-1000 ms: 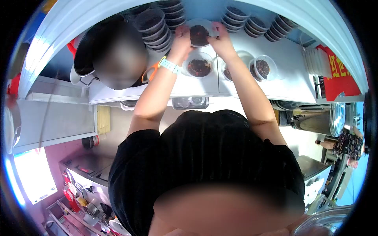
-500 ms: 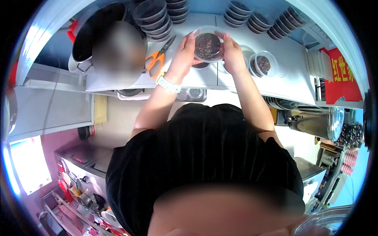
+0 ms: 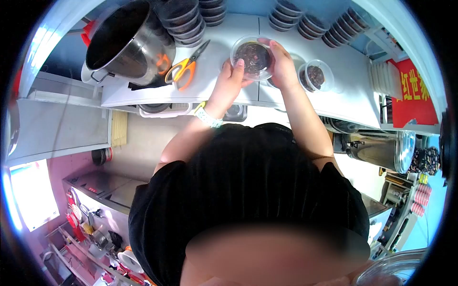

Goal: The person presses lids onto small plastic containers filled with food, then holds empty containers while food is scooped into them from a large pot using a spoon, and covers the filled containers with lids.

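Between my two hands is a round clear plastic container [image 3: 252, 58] with a dark, speckled filling. My left hand [image 3: 231, 78] grips its lower left side, thumb over the rim. On the right side, my right hand [image 3: 282, 63] wraps round the edge with the fingers near the top. Orange-handled scissors [image 3: 182, 70] lie on the white counter [image 3: 224, 40] left of my left hand. To the right of my right hand stand clear containers [image 3: 315, 75] with the same dark filling; how they overlap is hard to make out.
A large steel pot [image 3: 136, 52] stands at the counter's left. Stacks of filled containers [image 3: 181, 21] rise behind it, and more stacks [image 3: 312, 26] line the back right. White stacked lids or tubs [image 3: 384, 78] sit beside a red sign [image 3: 415, 93].
The container has come slightly lower and turned in my hands. My left hand has moved down, its thumb now over the rim. My right fingers have shifted up along the edge.
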Tool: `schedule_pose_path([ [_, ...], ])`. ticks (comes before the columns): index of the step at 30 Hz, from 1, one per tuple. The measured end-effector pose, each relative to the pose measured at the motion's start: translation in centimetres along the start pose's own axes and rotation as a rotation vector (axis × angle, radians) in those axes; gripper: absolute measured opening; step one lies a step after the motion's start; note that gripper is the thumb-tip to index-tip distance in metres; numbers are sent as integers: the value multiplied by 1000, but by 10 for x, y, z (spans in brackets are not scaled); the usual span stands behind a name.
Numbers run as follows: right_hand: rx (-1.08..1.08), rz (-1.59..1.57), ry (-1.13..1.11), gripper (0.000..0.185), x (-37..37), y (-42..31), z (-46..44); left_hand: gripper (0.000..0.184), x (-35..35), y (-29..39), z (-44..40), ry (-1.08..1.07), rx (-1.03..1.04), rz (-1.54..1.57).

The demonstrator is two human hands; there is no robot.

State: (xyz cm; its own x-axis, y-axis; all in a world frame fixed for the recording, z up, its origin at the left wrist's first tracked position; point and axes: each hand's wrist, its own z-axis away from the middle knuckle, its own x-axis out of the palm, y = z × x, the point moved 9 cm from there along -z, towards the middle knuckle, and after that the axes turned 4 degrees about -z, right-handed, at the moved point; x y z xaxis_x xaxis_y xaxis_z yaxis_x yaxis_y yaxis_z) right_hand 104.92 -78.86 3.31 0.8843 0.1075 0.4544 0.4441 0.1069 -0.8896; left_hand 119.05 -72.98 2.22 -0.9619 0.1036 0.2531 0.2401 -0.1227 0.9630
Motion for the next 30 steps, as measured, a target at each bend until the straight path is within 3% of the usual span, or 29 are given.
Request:
schedule_pose_path([
  [3, 157, -126, -28, 41, 1, -9, 8, 49, -16, 7, -7, 3, 68, -46],
  [5, 159, -74, -30, 44, 5, -11, 11, 51, -12, 8, -7, -193, -32, -140],
  [7, 256, 67, -70, 46, 13, 4, 11, 56, -13, -3, -9, -194, -14, -154],
  [9, 159, 69, -114, 48, 7, 12, 6, 58, -10, 17, 9, 66, 102, -72],
  [11, 128, -77, 66, 45, -9, 20, 6, 56, 8, 18, 20, -46, 96, -211],
  [15, 138, -261, 43, 45, -4, 20, 21, 48, 6, 15, 19, -65, 114, -86],
  [19, 155, -355, 46, 45, 11, 3, 37, 45, 6, 4, 19, -98, -27, -10],
  [21, 90, -193, -7, 48, 8, 3, 37, 48, 24, 18, 31, -182, 221, -212],
  [23, 19, -197, 26, 48, 1, 13, 42, 51, 35, 16, 35, -204, 219, -124],
  [25, -124, -195, 53, 47, -4, 10, 44, 48, 23, 6, 28, -100, 57, -23],
  [26, -23, -124, 112, 47, -16, 10, 48, 45, 16, 4, 21, -93, 29, 24],
  [28, -276, 236, 119, 43, -31, -49, 65, 44, -8, 3, 6, -59, -18, 29],
  [29, -437, 417, 226, 38, -50, -77, 73, 44, -20, -1, -1, -28, -64, 33],
  [30, -423, 711, 429, 37, -96, -88, 77, 45, -29, 3, -7, -2, -26, -13],
])
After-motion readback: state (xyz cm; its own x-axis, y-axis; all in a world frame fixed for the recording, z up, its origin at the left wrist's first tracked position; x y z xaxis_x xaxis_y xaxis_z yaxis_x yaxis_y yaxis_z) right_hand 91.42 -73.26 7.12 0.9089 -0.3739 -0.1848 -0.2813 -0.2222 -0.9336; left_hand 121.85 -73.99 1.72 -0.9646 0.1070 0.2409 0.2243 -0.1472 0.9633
